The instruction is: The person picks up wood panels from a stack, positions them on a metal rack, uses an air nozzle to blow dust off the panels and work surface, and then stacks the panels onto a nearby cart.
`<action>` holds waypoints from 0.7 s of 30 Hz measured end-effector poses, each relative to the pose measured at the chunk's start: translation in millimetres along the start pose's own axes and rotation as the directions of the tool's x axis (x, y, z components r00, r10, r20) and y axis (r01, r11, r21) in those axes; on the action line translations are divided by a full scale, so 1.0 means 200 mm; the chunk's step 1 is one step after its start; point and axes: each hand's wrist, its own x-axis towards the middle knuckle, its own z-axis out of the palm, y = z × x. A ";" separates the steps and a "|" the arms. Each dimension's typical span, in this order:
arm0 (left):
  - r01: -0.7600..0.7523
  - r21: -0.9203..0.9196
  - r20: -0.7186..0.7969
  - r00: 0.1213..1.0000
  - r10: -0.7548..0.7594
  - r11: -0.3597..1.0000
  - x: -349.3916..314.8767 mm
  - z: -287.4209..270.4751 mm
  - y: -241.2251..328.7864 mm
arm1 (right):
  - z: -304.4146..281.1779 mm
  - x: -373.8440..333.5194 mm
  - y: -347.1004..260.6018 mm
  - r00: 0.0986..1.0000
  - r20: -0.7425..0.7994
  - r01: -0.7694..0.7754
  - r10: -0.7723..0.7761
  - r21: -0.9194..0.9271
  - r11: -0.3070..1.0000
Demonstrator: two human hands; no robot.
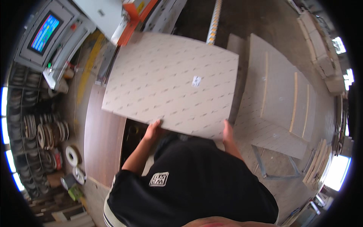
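Note:
A large beige board [166, 81], covered in rows of small dark printed marks, lies across the space in front of me. A small white label [196, 81] is stuck on its upper face. My left hand [152, 131] grips the near edge left of the board's middle, thumb on top and fingers hidden beneath. At the near right corner my right hand [227, 133] presses against the board's side edge, its fingers partly out of sight. The far left corner of the board lies beside the orange part [130, 26] of a machine.
A control panel with a lit screen [45, 33] stands at far left. Below it are rolls of edging tape [47, 132] and a brown wood-grain board [103, 136]. More beige boards [280, 83] are piled at right, above a grey metal frame [261, 162]. A striped rail [214, 22] runs beyond.

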 end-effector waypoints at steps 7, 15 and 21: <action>0.122 0.835 -0.067 0.990 -0.122 0.537 -0.14 0.24 0.17 | -0.08 0.09 0.10 0.979 0.028 0.199 -0.202 -0.346 0.917; -0.244 0.851 -0.019 0.870 0.492 0.465 0.27 0.26 0.48 | 0.02 0.00 0.02 0.974 -0.004 0.216 -0.225 -0.262 0.941; -0.321 0.778 0.005 0.863 0.505 0.541 0.36 0.21 0.47 | -0.03 0.08 0.14 0.952 -0.053 0.265 -0.303 -0.356 0.896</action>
